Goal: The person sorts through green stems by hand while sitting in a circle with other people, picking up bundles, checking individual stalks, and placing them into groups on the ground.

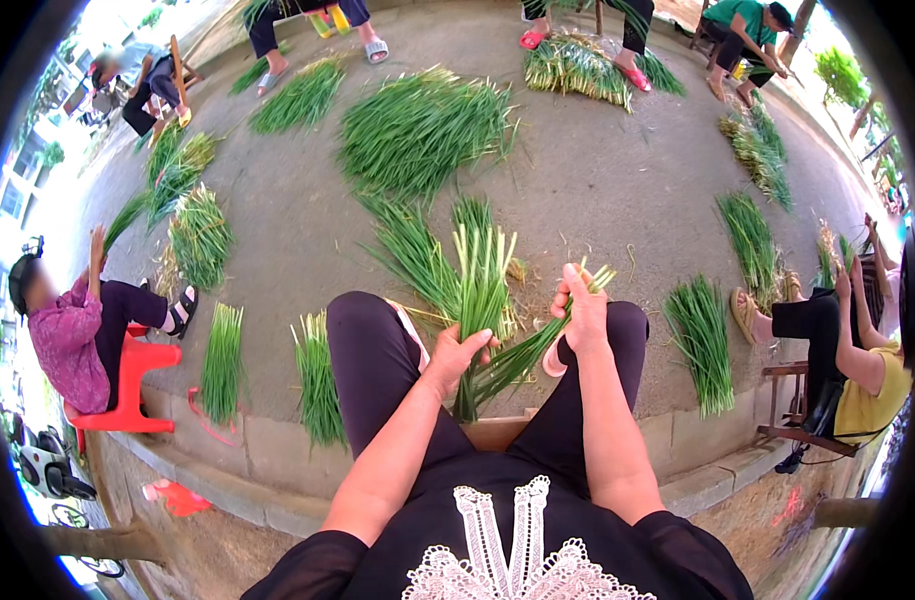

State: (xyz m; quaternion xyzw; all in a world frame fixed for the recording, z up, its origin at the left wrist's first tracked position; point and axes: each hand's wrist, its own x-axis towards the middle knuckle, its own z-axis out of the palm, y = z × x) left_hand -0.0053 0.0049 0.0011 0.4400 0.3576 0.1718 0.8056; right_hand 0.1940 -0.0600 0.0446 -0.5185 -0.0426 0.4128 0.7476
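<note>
My left hand is closed around a bunch of long green leafy stalks, perhaps garlic chives, with pale ends pointing up and away from me. My right hand, to the right, grips a smaller bunch of green stalks; its pale ends stick out past the fingers and its leaves trail down toward my left hand. Between and beyond my knees, a loose pile of stalks lies on the pavement, just behind the held bunch. Dry husks lie scattered near my right hand.
A large green heap lies ahead. Bundles lie left, beside my left knee and right. A person on a red plastic stool sits left; one in a yellow top sits right. Others sit farther off. A kerb runs behind me.
</note>
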